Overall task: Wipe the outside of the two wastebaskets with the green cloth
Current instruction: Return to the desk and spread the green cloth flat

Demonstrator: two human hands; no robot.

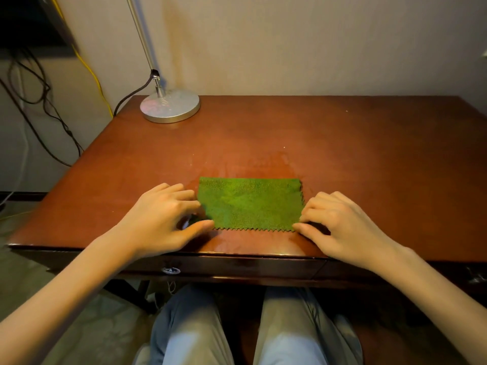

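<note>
The green cloth [250, 204] lies flat and folded into a rectangle on the brown wooden desk [342, 154], near its front edge. Its near edge is zigzag cut. My left hand [163, 217] rests at the cloth's left end, thumb and fingers pinching the near left corner. My right hand [340, 222] is at the right end, thumb and fingertips pinching the near right corner. No wastebasket is in view.
A silver lamp base [170, 105] with a slanted pole stands at the desk's back left corner. Black and yellow cables [52, 109] hang along the wall on the left. A drawer front with a metal pull [170, 270] sits under the desk edge, above my knees.
</note>
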